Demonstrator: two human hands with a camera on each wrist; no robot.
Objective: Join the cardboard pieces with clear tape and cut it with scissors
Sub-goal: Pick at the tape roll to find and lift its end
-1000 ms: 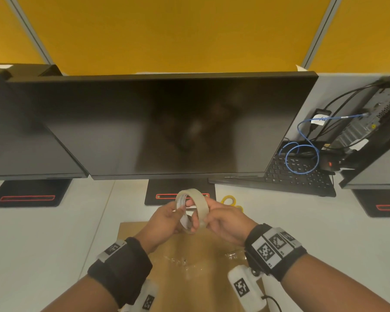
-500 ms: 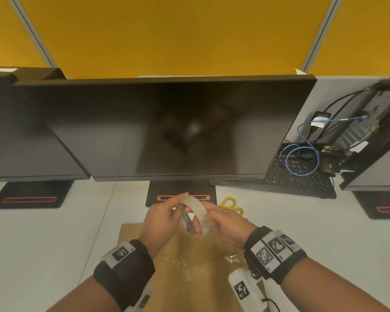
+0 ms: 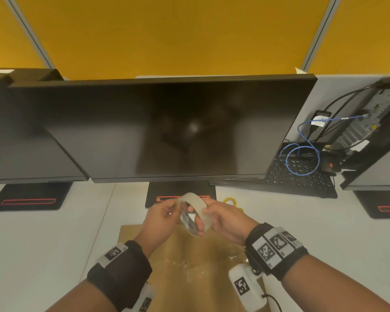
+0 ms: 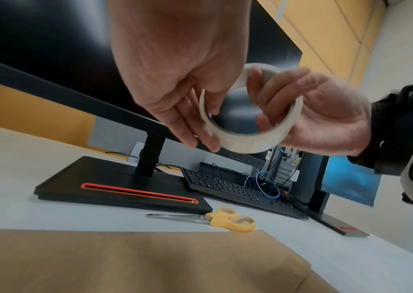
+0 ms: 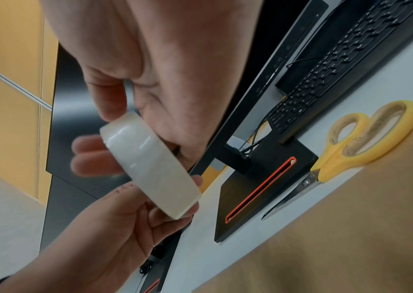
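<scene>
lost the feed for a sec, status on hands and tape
Both hands, left and right, grip the tape roll above the cardboard. No strip pulled that I can see. Scissors untouched on desk. Nothing in the way.

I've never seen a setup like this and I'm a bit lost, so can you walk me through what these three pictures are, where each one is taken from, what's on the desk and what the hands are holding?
No machine here: a person wears three cameras. One picture comes from the head, looking down at both hands. The other two come from cameras strapped to the wrists, looking along each hand.

Both hands hold one thing above the desk: a ring-shaped roll of clear tape. The left hand touches its edge with its fingers, and the right hand has fingers hooked through the hole.

On the white desk lies a flat brown cardboard sheet, with some shiny tape seemingly already on it. Just beyond the sheet lie yellow-handled metal scissors, untouched. Behind them stand a black computer monitor on its black base with a red slot, and a black keyboard.
</scene>
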